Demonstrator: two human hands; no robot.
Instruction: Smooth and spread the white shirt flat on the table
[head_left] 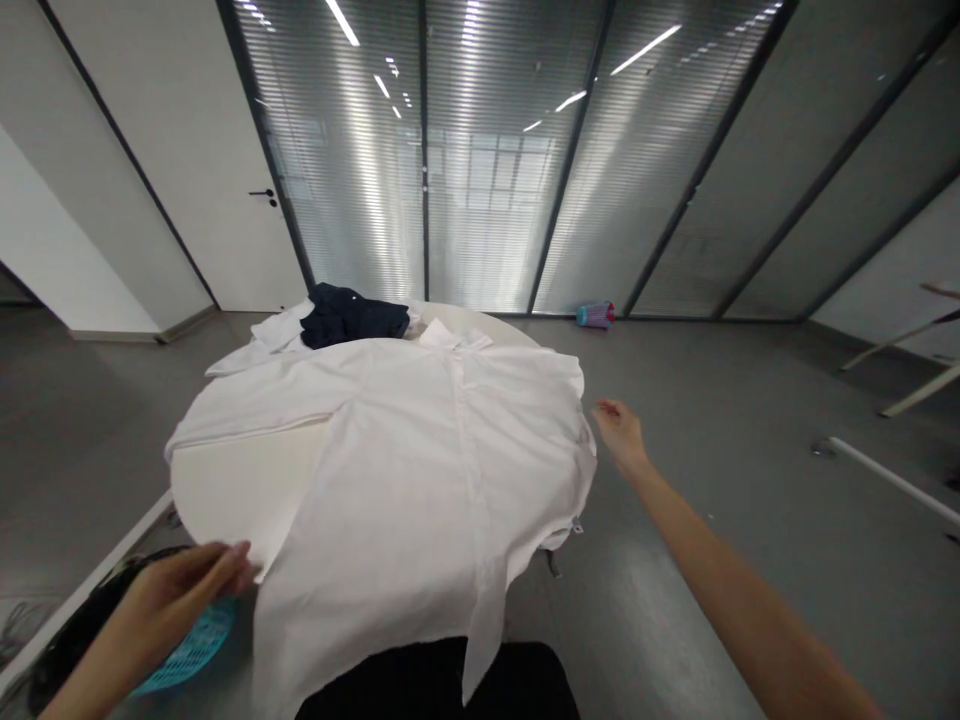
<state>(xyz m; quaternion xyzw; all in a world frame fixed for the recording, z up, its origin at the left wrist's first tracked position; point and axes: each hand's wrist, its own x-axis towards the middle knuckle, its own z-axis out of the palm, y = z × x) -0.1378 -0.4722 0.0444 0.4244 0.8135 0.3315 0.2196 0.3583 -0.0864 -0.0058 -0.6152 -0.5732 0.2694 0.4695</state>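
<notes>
I see the white shirt (420, 470) spread front-up over the round white desk (225, 490), collar at the far side, hem hanging over the near edge toward me. Its left sleeve lies stretched out across the desk toward the far left, and its right shoulder and side drape over the desk's right rim.

My left hand (184, 590) sits at the shirt's lower left corner, fingers closed in a pinch on the hem there. My right hand (621, 430) hovers just off the shirt's right edge, grip released, fingers loosely spread and touching nothing that I can make out.

Beyond the collar a dark navy garment (349, 315) lies bunched on the far side of the desk, with another white garment (274, 335) under and beside it. Below my left hand, a turquoise mesh basket (187, 650) shows on the floor. Farther back, a small blue and pink container (596, 315) stands on the grey floor by the glass wall. White poles (892, 480) lie on the floor at right.
</notes>
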